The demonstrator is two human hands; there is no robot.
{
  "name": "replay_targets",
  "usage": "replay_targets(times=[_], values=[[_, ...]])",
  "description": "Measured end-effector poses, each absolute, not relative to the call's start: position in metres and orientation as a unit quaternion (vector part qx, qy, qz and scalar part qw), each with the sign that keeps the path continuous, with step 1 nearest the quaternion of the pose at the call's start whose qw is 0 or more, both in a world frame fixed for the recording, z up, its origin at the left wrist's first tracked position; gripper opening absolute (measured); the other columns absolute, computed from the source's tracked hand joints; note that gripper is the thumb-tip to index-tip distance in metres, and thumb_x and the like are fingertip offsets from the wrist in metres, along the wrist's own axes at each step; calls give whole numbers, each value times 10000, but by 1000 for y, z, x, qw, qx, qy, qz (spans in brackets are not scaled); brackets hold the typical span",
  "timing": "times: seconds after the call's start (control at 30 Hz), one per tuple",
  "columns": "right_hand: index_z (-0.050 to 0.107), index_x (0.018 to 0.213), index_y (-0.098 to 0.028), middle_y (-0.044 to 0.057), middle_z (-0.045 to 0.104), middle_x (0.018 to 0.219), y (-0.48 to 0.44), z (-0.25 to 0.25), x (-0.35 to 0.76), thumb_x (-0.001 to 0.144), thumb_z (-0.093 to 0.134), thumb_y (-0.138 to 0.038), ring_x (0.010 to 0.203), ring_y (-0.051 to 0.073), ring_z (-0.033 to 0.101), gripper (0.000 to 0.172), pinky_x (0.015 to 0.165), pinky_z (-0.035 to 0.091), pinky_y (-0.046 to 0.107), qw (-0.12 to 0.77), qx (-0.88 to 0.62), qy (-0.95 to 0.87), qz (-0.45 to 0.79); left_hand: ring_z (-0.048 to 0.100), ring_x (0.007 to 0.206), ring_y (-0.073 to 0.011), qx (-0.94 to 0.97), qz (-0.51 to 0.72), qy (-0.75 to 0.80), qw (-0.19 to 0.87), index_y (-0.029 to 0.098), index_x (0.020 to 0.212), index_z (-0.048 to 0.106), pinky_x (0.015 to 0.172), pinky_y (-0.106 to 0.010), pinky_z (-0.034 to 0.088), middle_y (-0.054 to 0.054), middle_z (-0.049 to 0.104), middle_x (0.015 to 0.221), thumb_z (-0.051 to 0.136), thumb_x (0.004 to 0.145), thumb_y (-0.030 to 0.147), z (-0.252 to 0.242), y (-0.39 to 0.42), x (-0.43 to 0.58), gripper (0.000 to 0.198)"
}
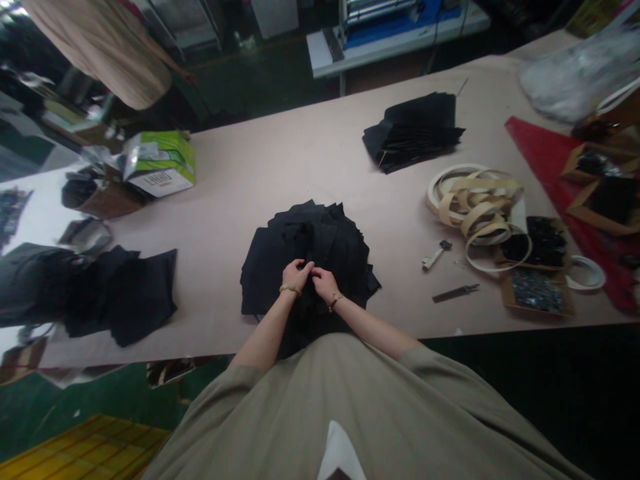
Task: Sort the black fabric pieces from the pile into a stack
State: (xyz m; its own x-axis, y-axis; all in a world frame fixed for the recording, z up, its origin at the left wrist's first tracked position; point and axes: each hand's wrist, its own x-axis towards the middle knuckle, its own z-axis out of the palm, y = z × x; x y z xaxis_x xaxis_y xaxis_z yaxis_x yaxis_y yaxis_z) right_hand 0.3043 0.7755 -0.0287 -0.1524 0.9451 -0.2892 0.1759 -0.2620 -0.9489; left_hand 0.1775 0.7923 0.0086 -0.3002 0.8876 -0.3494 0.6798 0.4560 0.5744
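Two hands together, left hand (pixel 296 275) and right hand (pixel 326 285) pinching into a black cloth pile (pixel 310 243) near the worktop's (pixel 280 180) front edge, likely light, limp and shifting, so probably best taken piece by piece at a loose edge.

Brightness: dim and muted overall
Glare: small bright patch in the top-left corner
Shadows: black cloth pile (pixel 310 240) loses its folds in darkness
Distortion: pale table (pixel 280 167) bends toward the frame edges
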Motion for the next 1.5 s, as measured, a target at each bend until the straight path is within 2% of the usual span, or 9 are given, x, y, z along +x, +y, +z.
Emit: replay_targets(times=[0.1, 0.27, 0.37, 0.57, 0.73, 0.93, 1.13, 1.37, 1.5], values=[[754, 934, -201, 51, 715, 1137, 771, -26, 310, 748, 510, -86, 1095, 180, 650, 328, 1047, 463, 334, 351, -538, -548, 536, 655, 1048, -217, 489, 162, 802, 303, 158, 1197, 647, 949, -311, 494, -90, 708, 1140, 588, 876, 329, 8, 788, 171, 369], [656, 1173, -150, 121, 660, 1163, 778, -30, 318, 751, 645, -196, 930, 196, 668, 425, 909, 530, 346, 323, -691, -471, 442, 623, 1143, -230, 578, 148, 771, 224, 289, 1506, 333, 962, -327, 492, -90, 536, 1401, 476, 927, 222, 19, 776, 179, 600], [676, 1080, -170, 72, 704, 1031, 784, -29, 320, 751, 692, -240, 910, 188, 669, 337, 881, 518, 320, 294, -705, -455, 459, 668, 1024, -235, 606, 74, 765, 206, 370, 1460, 412, 869, -334, 521, -93, 530, 1361, 409, 959, 226, 24, 775, 190, 521], [694, 934, -179, 47, 703, 873, 785, -27, 323, 735, 739, -291, 828, 192, 663, 232, 795, 505, 305, 236, -715, -452, 478, 652, 992, -237, 597, 65, 768, 224, 288, 1151, 680, 867, -341, 517, -102, 621, 1152, 430, 957, 255, 17, 783, 193, 318], [636, 1122, -167, 48, 704, 918, 782, -28, 320, 730, 751, -294, 867, 199, 668, 428, 816, 502, 314, 263, -725, -428, 472, 605, 1112, -249, 579, 99, 769, 251, 270, 1125, 691, 981, -370, 477, -94, 660, 1154, 519, 920, 283, 12, 785, 190, 268], [610, 1149, -172, 68, 709, 993, 778, -26, 316, 740, 732, -262, 922, 201, 672, 437, 849, 503, 324, 285, -732, -418, 456, 577, 1192, -263, 576, 111, 769, 256, 261, 1121, 696, 1007, -383, 467, -100, 667, 1163, 542, 900, 294, 11, 784, 190, 271], [681, 906, -196, 35, 720, 822, 769, -26, 323, 737, 729, -293, 785, 186, 678, 201, 756, 515, 305, 273, -722, -424, 474, 490, 1321, -279, 565, 124, 770, 271, 259, 1133, 698, 1054, -402, 432, -90, 678, 1200, 554, 897, 312, 6, 785, 187, 281], [717, 808, -214, 11, 718, 805, 762, -11, 307, 791, 656, -300, 758, 171, 663, 106, 736, 501, 283, 318, -562, -587, 488, 622, 1138, -258, 530, 140, 771, 323, 178, 1116, 701, 1014, -358, 458, -117, 702, 1156, 643, 839, 427, 5, 792, 177, 377], [717, 948, -196, 62, 680, 990, 761, -17, 304, 760, 672, -283, 852, 184, 649, 212, 819, 527, 315, 355, -580, -555, 479, 658, 1063, -261, 523, 101, 788, 310, 152, 1150, 674, 947, -357, 496, -131, 711, 1125, 565, 889, 353, 18, 792, 160, 347]])
